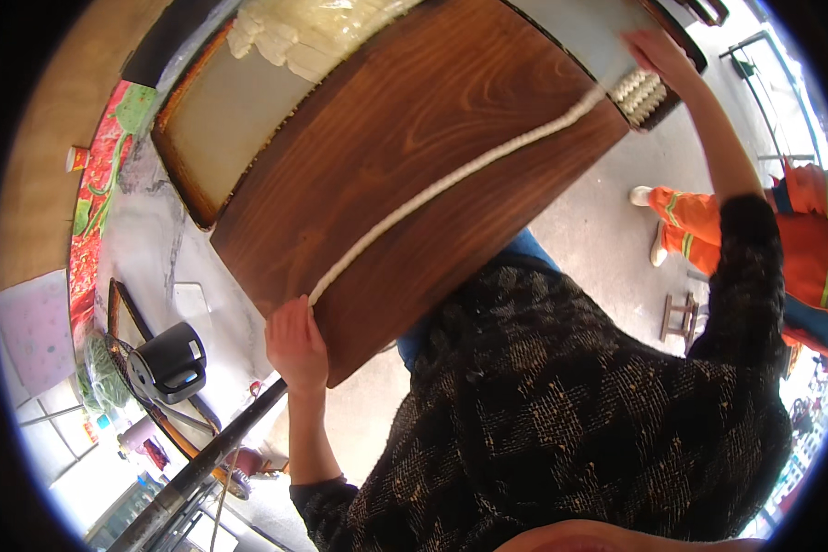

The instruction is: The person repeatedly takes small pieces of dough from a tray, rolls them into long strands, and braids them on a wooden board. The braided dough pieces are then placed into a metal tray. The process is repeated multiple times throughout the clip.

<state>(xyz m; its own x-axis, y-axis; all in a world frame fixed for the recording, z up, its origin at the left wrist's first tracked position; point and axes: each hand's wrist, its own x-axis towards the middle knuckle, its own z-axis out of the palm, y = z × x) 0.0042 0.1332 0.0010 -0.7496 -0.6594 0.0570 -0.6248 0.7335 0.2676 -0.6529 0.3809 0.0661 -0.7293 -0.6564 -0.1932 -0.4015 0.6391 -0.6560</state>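
Observation:
A long twisted dough rope (448, 181) stretches diagonally over a dark wooden board (400, 117). My left hand (295, 341) has its fingers closed on the rope's near left end, at the board's edge. At the far right, my right hand (655, 55) is blurred above a metal tray (566, 21). The rope's far end is also blurred near that tray, and I cannot tell whether my right hand holds it. Several short dough twists (639, 96) lie side by side in the tray's near corner, beneath my right wrist.
Left of the board, another metal tray (228, 131) holds pale dough pieces (283, 34) under clear plastic. A black electric kettle (168, 362) stands on the marbled counter (145, 234). A metal bar (214, 462) runs at lower left. A person in orange workwear (704, 221) is at right, near a stool (679, 317).

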